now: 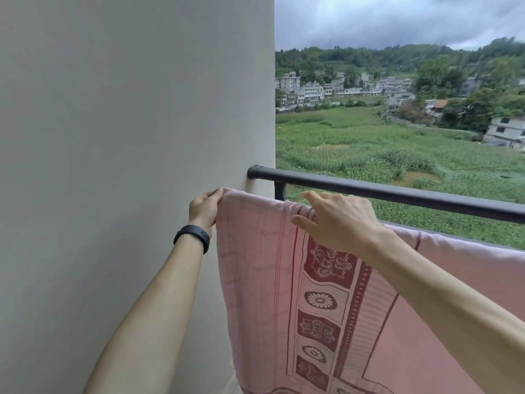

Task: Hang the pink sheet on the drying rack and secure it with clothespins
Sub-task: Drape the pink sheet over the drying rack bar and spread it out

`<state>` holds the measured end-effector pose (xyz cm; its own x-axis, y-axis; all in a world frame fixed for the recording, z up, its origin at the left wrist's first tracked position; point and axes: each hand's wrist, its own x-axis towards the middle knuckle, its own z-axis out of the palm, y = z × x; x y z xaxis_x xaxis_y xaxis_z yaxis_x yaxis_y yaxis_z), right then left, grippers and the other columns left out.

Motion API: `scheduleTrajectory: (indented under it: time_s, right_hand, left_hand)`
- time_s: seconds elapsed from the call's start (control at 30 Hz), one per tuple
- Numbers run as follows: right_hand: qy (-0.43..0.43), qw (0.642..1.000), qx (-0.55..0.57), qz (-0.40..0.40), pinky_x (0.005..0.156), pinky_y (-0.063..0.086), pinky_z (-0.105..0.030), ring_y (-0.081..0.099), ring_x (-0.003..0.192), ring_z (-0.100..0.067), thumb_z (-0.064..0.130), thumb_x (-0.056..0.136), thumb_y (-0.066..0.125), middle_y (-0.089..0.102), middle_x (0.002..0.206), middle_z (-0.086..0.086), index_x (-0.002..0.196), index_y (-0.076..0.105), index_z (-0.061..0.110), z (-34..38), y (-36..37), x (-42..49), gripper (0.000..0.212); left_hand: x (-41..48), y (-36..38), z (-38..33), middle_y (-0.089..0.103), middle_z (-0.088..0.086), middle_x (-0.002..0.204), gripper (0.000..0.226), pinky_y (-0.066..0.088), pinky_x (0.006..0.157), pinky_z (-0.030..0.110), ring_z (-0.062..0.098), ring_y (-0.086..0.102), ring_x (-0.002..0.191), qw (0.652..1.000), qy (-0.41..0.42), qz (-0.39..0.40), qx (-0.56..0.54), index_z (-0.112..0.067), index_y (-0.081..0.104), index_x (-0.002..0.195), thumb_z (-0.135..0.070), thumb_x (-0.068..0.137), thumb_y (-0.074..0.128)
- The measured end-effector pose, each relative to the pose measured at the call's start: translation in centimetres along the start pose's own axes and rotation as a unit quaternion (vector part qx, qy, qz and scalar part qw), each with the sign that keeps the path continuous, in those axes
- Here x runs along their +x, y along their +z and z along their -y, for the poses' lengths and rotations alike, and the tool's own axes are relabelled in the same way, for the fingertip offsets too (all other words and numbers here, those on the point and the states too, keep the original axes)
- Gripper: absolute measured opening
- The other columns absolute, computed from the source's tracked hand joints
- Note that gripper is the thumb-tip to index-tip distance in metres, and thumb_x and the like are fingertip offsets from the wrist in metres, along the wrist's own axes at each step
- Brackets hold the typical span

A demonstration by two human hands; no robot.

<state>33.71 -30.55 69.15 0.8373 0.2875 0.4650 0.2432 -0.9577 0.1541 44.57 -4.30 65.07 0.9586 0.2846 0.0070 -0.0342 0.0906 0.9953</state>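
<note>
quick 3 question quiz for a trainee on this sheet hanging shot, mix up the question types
1. True or false: clothespins already show on the pink sheet.
2. Where does the left hand grip the sheet? A) its top corner by the wall B) its bottom hem C) its patterned middle
3. Fill in: the black band sits on the ___ wrist.

Key: 1 false; 2 A; 3 left.
</note>
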Motion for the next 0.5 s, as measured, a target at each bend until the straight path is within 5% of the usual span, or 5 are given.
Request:
scheduleTrajectory:
  time_s: [0.2,0.27,0.33,0.4,0.5]
  right_hand:
    - [0.027,0.998,-0.050,0.012,0.051,0.045,-0.030,0.059,0.059,-0.018,0.065,0.097,0.036,0.061,0.077,0.007,0.105,0.047,0.022,-3.1,-0.6,-4.8,0.045]
    - [0.022,0.998,-0.051,0.001,0.053,0.046,-0.031,0.061,0.062,-0.019,0.064,0.098,0.036,0.064,0.082,0.007,0.107,0.046,0.021,-3.3,-0.5,-5.2,0.045]
    - [0.026,0.998,-0.054,0.002,0.053,0.043,-0.032,0.060,0.063,-0.020,0.066,0.098,0.034,0.064,0.084,0.006,0.105,0.046,0.021,-3.9,-0.8,-5.7,0.047]
    - [0.037,0.997,-0.062,0.006,0.053,0.041,-0.032,0.057,0.062,-0.020,0.069,0.096,0.031,0.064,0.082,0.005,0.102,0.045,0.021,-5.0,-1.3,-6.7,0.050]
    - [0.055,0.996,-0.066,0.013,0.056,0.039,-0.033,0.062,0.068,-0.022,0.073,0.094,0.027,0.063,0.082,0.004,0.099,0.043,0.021,-6.8,-1.9,-8.8,0.054]
  left_hand:
    - [-1.2,2.3,-0.2,0.062,0.008,0.119,0.030,0.046,0.097,0.042,0.030,0.056,0.112,0.976,0.048,-0.129,0.170,-0.016,0.060,0.108,-0.041,0.093,0.053]
    - [-3.1,4.2,0.0,0.058,0.012,0.128,0.035,0.041,0.097,0.044,0.033,0.050,0.119,0.922,0.206,-0.207,0.254,-0.016,0.057,0.121,-0.038,0.095,0.048]
    - [-5.0,6.2,0.9,0.063,0.008,0.120,0.033,0.037,0.097,0.045,0.030,0.055,0.108,0.824,0.386,-0.155,0.385,-0.022,0.063,0.116,-0.038,0.098,0.040]
    - [-5.9,7.0,1.7,0.068,0.002,0.102,0.046,0.030,0.091,0.040,0.025,0.054,0.087,0.749,0.420,-0.099,0.503,-0.026,0.066,0.098,-0.042,0.098,0.022]
    - [-5.3,6.7,1.1,0.068,0.005,0.088,0.049,0.030,0.087,0.043,0.027,0.051,0.080,0.733,0.391,-0.095,0.549,-0.022,0.059,0.081,-0.040,0.095,0.016]
